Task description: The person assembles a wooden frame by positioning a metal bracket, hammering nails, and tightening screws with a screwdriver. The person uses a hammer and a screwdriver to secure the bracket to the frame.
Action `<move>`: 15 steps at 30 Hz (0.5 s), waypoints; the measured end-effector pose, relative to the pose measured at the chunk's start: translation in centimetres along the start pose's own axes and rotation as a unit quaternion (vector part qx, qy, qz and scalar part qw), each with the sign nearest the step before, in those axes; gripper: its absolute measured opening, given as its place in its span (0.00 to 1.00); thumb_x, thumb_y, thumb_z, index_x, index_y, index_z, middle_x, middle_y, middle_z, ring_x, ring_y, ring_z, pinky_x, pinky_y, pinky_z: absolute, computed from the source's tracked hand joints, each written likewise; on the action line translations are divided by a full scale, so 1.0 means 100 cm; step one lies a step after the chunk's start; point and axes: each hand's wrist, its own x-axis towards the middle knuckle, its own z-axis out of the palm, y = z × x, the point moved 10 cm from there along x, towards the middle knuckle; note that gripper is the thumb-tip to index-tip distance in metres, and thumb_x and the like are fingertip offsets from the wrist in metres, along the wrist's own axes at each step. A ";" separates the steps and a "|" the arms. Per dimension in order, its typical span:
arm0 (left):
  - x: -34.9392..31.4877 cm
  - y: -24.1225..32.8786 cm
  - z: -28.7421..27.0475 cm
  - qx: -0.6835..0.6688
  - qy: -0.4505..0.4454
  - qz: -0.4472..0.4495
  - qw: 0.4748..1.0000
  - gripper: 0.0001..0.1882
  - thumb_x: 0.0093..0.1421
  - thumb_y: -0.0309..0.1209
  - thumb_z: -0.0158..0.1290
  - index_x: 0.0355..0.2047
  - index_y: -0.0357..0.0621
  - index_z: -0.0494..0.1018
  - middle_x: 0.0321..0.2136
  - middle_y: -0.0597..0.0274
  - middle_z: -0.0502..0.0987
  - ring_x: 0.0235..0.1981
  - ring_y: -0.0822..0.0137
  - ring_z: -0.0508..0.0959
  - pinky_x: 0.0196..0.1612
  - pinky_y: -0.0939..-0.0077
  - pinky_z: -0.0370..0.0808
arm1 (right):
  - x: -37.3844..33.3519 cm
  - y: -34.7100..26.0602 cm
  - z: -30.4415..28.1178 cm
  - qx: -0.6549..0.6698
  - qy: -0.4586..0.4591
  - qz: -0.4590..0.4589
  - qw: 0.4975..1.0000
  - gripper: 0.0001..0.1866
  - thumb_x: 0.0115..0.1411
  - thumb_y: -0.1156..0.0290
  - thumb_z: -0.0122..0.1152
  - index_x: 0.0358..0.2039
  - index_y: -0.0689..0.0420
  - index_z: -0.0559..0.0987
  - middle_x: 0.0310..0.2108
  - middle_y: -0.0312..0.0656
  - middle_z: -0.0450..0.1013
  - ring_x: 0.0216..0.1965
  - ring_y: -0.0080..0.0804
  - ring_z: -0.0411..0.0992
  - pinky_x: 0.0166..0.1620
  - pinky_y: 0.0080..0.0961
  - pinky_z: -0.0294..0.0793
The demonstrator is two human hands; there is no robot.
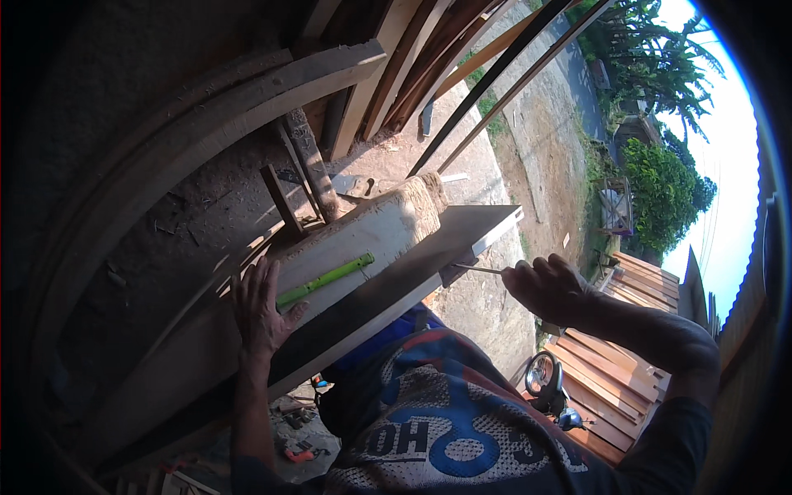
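Note:
A long wooden beam [462, 223] runs diagonally across the middle, its upper face in shadow. Beside it lies a pale, rough-ended block of wood [396, 216]. My left hand [262, 309] rests on the wood with fingers spread, its thumb by the lower end of a slim, bright green stick-like thing [326, 279]. My right hand [549, 289] is closed round a tool with a thin straight shaft [483, 268]; its handle is hidden in the fist. The shaft's tip reaches a dark notch [452, 274] in the beam's side near its far end.
A curved timber [247, 95] arches over the left side. Several boards [396, 66] lean at the top. A worn wooden post [309, 161] stands behind the block. Stacked planks [610, 371] and a motorbike [549, 388] are at right. A red-orange thing [301, 455] lies below.

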 end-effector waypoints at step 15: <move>-0.007 0.007 -0.007 0.061 0.047 0.020 0.997 0.41 0.57 0.54 0.62 0.68 0.53 0.67 0.64 0.55 0.71 0.62 0.51 0.72 0.59 0.47 0.71 | 0.001 0.039 0.051 0.210 -0.179 0.126 0.953 0.18 0.64 0.61 0.64 0.49 0.55 0.72 0.40 0.49 0.74 0.35 0.49 0.79 0.35 0.44 0.76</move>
